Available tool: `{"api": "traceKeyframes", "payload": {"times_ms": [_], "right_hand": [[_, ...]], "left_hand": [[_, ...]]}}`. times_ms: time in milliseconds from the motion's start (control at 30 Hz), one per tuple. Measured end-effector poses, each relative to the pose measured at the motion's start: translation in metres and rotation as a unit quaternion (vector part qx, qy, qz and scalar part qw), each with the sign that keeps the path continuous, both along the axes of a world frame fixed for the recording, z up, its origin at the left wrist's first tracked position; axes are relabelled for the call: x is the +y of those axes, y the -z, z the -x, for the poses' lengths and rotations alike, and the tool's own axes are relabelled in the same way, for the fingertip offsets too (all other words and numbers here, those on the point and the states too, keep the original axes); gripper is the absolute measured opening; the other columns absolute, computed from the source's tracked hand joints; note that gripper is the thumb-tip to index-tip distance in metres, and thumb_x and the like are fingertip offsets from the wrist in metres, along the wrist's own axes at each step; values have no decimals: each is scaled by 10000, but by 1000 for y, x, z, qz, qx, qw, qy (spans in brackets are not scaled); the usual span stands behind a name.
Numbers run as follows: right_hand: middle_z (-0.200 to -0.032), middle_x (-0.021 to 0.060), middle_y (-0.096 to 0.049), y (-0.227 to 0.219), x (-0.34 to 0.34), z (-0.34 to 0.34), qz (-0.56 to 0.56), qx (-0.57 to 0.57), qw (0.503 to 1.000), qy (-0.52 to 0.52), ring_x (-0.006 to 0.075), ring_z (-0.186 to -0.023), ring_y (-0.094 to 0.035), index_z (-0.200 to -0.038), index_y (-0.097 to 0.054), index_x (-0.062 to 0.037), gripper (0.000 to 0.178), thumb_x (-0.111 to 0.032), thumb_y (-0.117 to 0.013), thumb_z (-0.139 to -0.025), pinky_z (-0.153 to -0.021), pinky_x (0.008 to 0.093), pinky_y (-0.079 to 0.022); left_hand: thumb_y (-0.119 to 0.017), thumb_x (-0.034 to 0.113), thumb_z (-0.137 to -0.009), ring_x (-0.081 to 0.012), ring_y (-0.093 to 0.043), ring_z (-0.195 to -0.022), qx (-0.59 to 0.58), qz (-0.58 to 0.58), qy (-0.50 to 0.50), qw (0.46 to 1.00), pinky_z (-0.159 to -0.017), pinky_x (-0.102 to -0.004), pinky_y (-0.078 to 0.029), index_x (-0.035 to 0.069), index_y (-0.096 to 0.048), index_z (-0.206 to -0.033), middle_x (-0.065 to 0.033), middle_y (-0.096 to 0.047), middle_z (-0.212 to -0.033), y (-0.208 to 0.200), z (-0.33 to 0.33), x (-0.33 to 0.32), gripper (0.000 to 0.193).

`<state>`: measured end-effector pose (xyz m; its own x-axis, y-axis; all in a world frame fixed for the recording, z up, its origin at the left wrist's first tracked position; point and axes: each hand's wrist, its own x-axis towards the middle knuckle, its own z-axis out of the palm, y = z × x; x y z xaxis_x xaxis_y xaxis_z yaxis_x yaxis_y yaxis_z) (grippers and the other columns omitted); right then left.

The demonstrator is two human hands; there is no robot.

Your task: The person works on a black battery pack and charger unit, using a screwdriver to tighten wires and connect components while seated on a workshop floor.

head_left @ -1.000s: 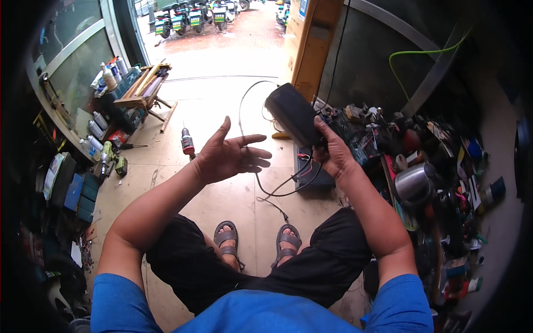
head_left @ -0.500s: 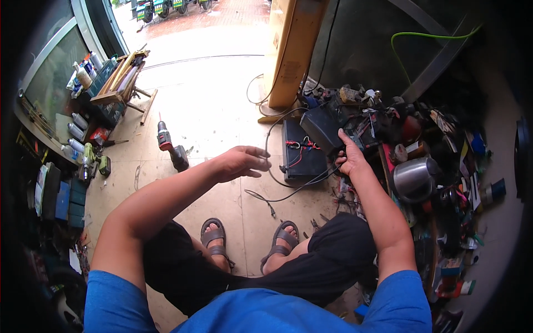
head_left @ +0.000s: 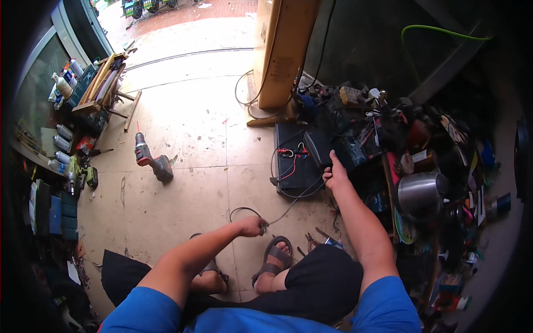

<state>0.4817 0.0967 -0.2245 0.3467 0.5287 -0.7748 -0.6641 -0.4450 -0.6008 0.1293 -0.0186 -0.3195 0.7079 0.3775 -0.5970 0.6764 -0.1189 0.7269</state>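
A black, wedge-sided plastic case (head_left: 316, 150) hangs over the upper right part of the floor-standing large black box with red connectors (head_left: 305, 177), gripped along its right edge by the person's right hand (head_left: 336, 173), thumb uppermost; whether case and box touch cannot be told. A thin dark cable (head_left: 290, 208) runs below the box to the left hand (head_left: 251, 226), whose fingers are closed on it, low and to the box's lower left; the cable's end is too small to make out. Good handling here probably means a firm hold on the case, slack in the cable and no snagging of the box's thin red lead (head_left: 295, 166). Half a second earlier, the left hand was loosely spread and higher, beside the box; now it is lower and pinching the cable, while the case sits further over the box. Farther out, a red-and-black cordless drill (head_left: 147, 158) lies well left of the box, a tan upright post (head_left: 286, 61) stands behind it, pliers (head_left: 311, 240) lie below it, and a stainless-steel kettle (head_left: 419, 197) sits amid clutter to its right.
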Motion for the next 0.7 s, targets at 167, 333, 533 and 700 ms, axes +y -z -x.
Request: {"api": "traceKeyframes", "payload": {"times_ms": [167,333,533,700], "right_hand": [[-795,-39,-473,42,25,-17,-39,-28,999,7,71,-585,-478,-1155,-571,-232,542,-510,-871,-798,-444,179,-303],[-789,4,-548,56,40,-6,48,-68,996,29,102,-577,-509,-1173,-620,-166,549,-513,-853,-818,-429,193,-318],[-876,56,-633,70,18,-43,0,-391,916,-89,111,-582,-525,-1177,-652,16,431,-318,-770,-930,-483,267,-406],[-1100,85,-698,29,-30,20,-158,-322,924,-131,134,-814,-642,-1328,-594,19,383,-99,-656,-968,-732,260,-528]], "left_hand": [[-633,250,-943,-187,-681,-941,-29,182,-89,979,-830,-332,-559,48,-565,-1444,-113,-740,-1072,9,4,-46,545],[-649,329,-984,-152,-642,-1006,-46,231,-263,936,-831,-317,-547,85,-510,-1496,-70,-695,-1147,4,-13,-24,585],[-659,217,-986,-271,-581,-1293,-142,152,-369,906,-1045,-378,-497,0,-376,-1559,-191,-559,-1476,4,-56,58,675],[-658,106,-942,-281,-610,-1250,-135,-28,-429,893,-1032,-366,-501,-3,-427,-1531,-205,-601,-1417,19,-66,101,642]]}}
